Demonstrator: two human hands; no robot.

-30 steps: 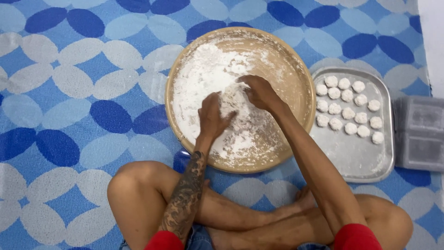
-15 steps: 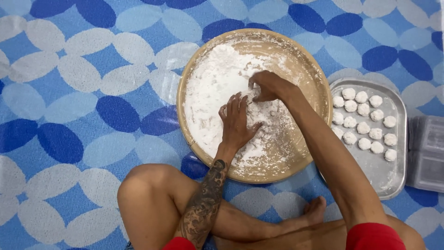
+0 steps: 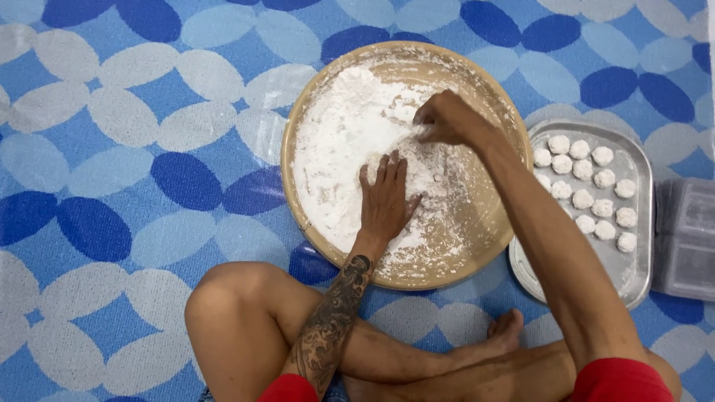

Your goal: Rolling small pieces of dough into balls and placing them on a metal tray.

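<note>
While you sit cross-legged:
Left hand [image 3: 387, 199]: flat, fingers spread, on flour [image 3: 342, 141].
Right hand [image 3: 445, 119]: fingertips pinching flour in your round tray [image 3: 298, 216].

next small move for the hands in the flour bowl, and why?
Probably the right hand drags its pinch of white flour inward toward the left hand. The left hand lies flat, fingers spread, on the flour mid-bowl; the flour is heaped on the left side of the round tan bowl, while the lower right is only thinly dusted.
</note>
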